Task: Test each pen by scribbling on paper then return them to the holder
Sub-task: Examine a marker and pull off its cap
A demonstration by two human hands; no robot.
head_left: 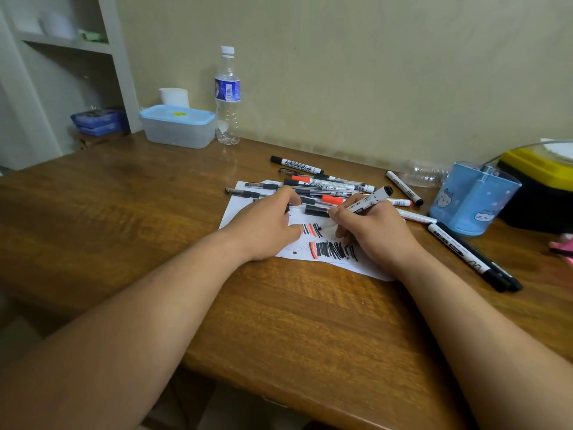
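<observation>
- Black and red scribbles already fill the near part of the paper [313,256], so you are well into testing, by my judgement
- Your right hand [376,231] grips a white marker [367,204], tip down on the sheet; your left hand [266,226] lies curled on the paper, and I cannot tell whether it holds anything
- One blue holder [474,203] stands toward the worktop's right edge; no returned pens show in it
- A heap of pens [313,189], roughly a dozen, crosses the paper's far edge; two black markers [474,257] lie near the holder
</observation>
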